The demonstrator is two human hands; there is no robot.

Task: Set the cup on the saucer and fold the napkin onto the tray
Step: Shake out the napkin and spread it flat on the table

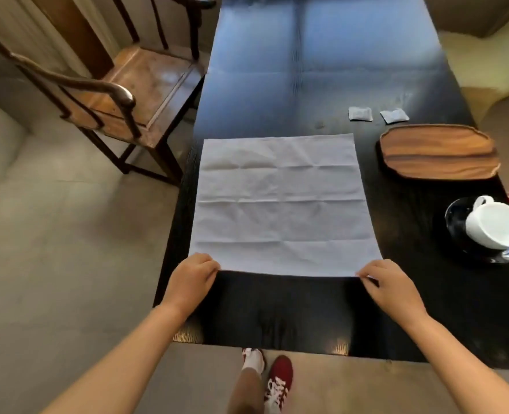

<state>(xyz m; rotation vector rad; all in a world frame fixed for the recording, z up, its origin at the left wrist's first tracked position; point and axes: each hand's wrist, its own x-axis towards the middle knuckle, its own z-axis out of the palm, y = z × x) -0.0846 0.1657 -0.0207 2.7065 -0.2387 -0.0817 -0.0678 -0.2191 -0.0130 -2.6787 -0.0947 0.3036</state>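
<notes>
Head view, reading left to right. A brown wooden armchair [121,94] stands on the floor off the left edge of the long black table [322,70].

The pale grey square cloth napkin [283,204] lies spread flat and creased at the near left part of the table, its left side running along the table's left edge.

The left hand [192,280] has its fingers curled, pinching the napkin's near left corner. The right hand [389,289] pinches the near right corner between thumb and fingertips.

Two small grey sachets [377,115] lie further along the table, just beyond the tray.

The oval brown wooden tray [438,150] sits near the right edge, bare, apart from the napkin.

The white ceramic cup [498,225] rests on the dark glossy saucer [456,218] at the right edge, nearer than the tray; it appears tilted, though lens distortion may account for that.

Judgement: the cup step looks done; the napkin's first fold is in hand. The next move calls for carrying both near corners evenly to the far edge, keeping the edges aligned.
</notes>
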